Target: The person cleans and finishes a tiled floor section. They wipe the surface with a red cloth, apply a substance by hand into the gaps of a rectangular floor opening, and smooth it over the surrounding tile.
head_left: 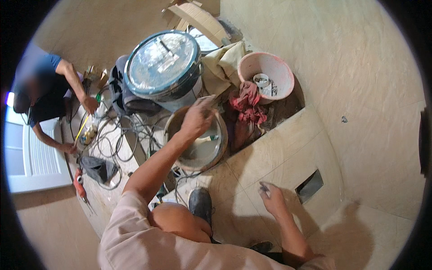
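My left hand [198,119] reaches over a round bucket [220,155] of greyish liquid, above its far side. Its fingers are pressed together, and what they may hold is hard to make out. A brush [207,139] with a pale handle lies in the bucket, below the hand and apart from it. Over the tiled ledge, my right hand [273,200] is held with fingers bent and pinched. Something small and dark seems to show at its fingertips. Nearest to it is a rectangular opening [309,186] cut in the tiles.
A large lidded tub [162,65] stands beyond the bucket, near a pink bucket [288,74] and red rag [246,101]. Cables [119,141] tangle at the left by a red power tool [79,185]. A co-worker [40,90] crouches there, holding a yellow tape measure [82,127].
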The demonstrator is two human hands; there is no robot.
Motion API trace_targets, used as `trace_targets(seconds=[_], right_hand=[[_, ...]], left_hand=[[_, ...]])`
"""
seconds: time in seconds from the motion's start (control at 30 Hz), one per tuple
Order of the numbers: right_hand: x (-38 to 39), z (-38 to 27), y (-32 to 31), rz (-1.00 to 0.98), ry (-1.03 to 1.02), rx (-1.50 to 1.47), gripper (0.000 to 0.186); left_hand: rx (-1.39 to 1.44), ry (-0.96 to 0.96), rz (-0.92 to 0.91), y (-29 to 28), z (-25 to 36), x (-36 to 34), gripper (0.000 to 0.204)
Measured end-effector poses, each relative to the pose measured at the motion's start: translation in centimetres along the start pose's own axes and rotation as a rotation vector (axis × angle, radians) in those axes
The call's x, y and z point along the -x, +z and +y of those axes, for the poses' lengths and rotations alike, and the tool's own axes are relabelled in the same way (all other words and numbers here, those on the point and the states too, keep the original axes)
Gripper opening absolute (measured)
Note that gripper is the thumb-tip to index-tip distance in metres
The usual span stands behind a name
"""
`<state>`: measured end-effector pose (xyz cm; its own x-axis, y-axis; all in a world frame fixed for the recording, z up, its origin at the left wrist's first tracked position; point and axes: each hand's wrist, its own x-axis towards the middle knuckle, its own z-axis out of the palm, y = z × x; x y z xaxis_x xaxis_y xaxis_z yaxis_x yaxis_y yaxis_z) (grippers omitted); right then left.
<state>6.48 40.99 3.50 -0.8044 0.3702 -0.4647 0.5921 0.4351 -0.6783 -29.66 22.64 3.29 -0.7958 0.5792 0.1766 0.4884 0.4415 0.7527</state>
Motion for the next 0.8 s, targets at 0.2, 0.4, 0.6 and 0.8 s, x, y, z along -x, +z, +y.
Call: trace_targets(seconds=[0.2,0.4,0.6,0.8], right_hand=[[5.9,2.8,-3.7,0.263,0.323,-0.081,0.027],[11.0,3.8,-2.0,0.132,0.362,0.066,0.017],[11.8,3.1,-1.0,0.306,0.097,0.205,0.02],[12.9,3.3,-5.1,0.153,0.171,0.135,0.025]], left_hand=[[-0.022,0.286,-0.098,6.9,0.3,-6.3,0.042],[0.293,0.035,-0.2,8.0,2.3,-2.3,0.032],[0.195,-0.033,-0.219,0.5,2.5,2.4,0.025],[0.12,-0.208,-0.063,-11.0,7.7,5.0,0.027]])
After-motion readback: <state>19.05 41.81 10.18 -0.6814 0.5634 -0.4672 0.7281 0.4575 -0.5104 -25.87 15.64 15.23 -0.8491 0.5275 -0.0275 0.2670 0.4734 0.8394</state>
